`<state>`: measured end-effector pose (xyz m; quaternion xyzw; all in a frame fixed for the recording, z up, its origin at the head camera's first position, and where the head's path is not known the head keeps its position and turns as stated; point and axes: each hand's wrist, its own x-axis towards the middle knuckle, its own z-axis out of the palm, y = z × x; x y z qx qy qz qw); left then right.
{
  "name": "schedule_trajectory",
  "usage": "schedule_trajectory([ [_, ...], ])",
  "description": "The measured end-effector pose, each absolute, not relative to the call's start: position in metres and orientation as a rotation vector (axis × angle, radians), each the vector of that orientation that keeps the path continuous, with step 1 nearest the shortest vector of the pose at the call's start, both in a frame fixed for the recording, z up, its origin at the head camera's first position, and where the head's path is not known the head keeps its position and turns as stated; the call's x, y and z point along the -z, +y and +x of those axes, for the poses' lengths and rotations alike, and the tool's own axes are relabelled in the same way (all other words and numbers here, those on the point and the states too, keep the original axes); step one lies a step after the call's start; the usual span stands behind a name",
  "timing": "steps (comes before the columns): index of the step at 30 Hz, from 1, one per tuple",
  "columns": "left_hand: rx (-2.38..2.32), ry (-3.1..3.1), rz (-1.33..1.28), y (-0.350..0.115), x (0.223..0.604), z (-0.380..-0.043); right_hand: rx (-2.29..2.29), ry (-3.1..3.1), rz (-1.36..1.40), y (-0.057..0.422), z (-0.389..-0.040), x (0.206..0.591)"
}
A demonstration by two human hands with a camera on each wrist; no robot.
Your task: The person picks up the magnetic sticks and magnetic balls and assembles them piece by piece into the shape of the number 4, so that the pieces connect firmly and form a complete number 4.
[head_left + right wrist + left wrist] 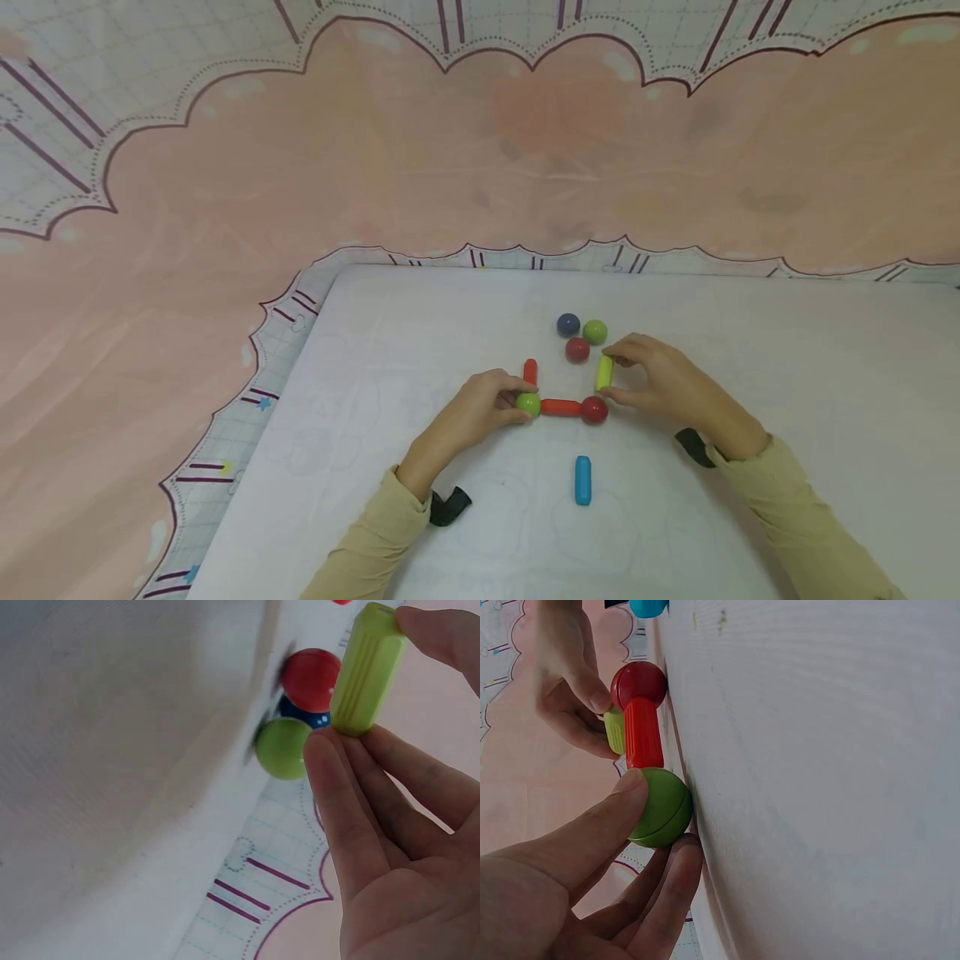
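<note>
My left hand (483, 407) pinches a green ball (664, 808) between thumb and fingers. From that ball a red rod (561, 407) runs right to a red ball (595, 409), and a second red rod (530, 372) points away toward the far side. Held by its two ends between thumb and fingertips of my right hand (663, 379) is a yellow-green rod (367, 671). In the head view this rod stands just beyond the joined red ball, its near end close to it.
Behind the joined pieces lie a loose blue ball (568, 325), a green ball (595, 332) and a red ball (577, 349), grouped together. A blue rod (582, 480) lies nearer on the white tabletop (337, 483). Dark straps hang at both wrists.
</note>
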<state>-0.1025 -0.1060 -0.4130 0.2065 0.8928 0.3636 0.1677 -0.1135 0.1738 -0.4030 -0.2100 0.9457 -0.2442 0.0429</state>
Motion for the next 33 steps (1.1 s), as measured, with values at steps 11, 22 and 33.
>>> schedule_trajectory([
  [11, -1.036, 2.539, 0.585, -0.105, 0.415, -0.103, 0.769, 2.854, -0.696, 0.176, -0.123, 0.413],
  [22, -1.025, 2.543, 0.579, -0.105, 0.414, -0.103, 0.795, 2.813, -0.751, 0.177, -0.127, 0.419],
  [33, -1.029, 2.539, 0.580, -0.106, 0.414, -0.103, 0.774, 2.788, -0.743, 0.175, -0.131, 0.423],
])
